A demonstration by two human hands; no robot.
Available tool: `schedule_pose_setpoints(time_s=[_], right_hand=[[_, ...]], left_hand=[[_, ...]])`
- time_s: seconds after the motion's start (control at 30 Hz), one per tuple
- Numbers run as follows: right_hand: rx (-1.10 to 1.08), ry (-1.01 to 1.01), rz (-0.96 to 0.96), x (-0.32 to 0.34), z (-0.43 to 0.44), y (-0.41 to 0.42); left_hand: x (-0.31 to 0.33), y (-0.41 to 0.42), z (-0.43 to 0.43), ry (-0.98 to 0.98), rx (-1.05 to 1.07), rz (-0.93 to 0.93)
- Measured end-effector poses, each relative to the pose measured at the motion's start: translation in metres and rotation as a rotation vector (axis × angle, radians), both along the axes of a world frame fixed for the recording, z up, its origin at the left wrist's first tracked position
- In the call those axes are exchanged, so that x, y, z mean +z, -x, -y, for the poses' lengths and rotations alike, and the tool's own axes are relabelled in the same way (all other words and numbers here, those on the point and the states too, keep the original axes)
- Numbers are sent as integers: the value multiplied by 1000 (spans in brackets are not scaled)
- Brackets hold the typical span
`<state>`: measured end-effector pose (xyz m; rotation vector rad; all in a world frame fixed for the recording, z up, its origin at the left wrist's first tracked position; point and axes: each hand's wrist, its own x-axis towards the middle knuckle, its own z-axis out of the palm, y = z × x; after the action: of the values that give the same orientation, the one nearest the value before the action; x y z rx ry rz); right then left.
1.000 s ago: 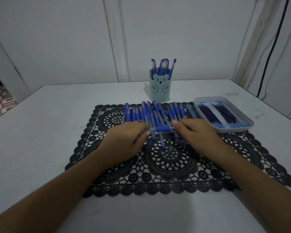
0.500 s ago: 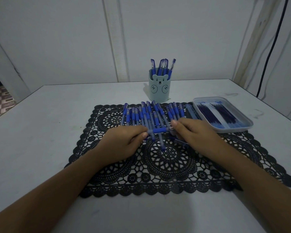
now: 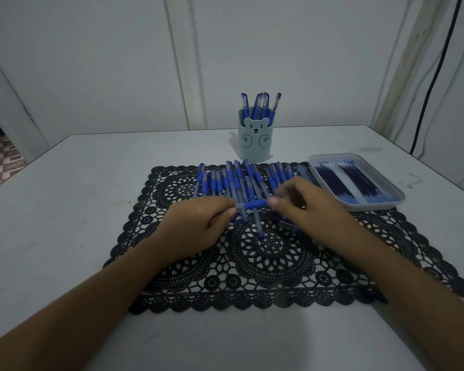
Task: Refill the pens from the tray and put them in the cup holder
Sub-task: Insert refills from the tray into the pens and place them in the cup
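hands: left hand (image 3: 196, 226) and right hand (image 3: 308, 210) curled, pinching opposite ends of blue plastic pen (image 3: 253, 204) crosswise over black lace placemat (image 3: 265, 277) | blurred at right, possibly twisting | risk: slipping, dropping parts among loose blue pens (image 3: 225, 180) on placemat's far half

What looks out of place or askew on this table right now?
One stray pen juts out of the row of pens toward the person, on the black mat. The left hand and right hand pinch the held pen crosswise. Nothing looks spilled or damaged.

Home room; lace placemat (image 3: 252, 285); bear pen cup (image 3: 255, 141); tiled doorway floor (image 3: 0, 162).
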<state>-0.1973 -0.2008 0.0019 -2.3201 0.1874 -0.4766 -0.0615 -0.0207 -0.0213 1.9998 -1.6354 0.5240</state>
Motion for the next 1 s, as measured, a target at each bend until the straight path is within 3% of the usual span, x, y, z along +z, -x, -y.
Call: schedule_pose_setpoints(time_s=[0.4, 0.6, 0.73, 1.0], right_hand=[[-17, 38, 14, 0, -1, -2], [-71, -31, 172, 5, 4, 0], [-47, 39, 124, 5, 5, 2], [-94, 163, 223, 11, 1, 4]], left_hand=[[0, 2, 1, -5, 2, -11], [-1, -3, 2, 24, 109, -180], [-1, -1, 2, 36, 144, -203], [1, -7, 1, 173, 196, -307]])
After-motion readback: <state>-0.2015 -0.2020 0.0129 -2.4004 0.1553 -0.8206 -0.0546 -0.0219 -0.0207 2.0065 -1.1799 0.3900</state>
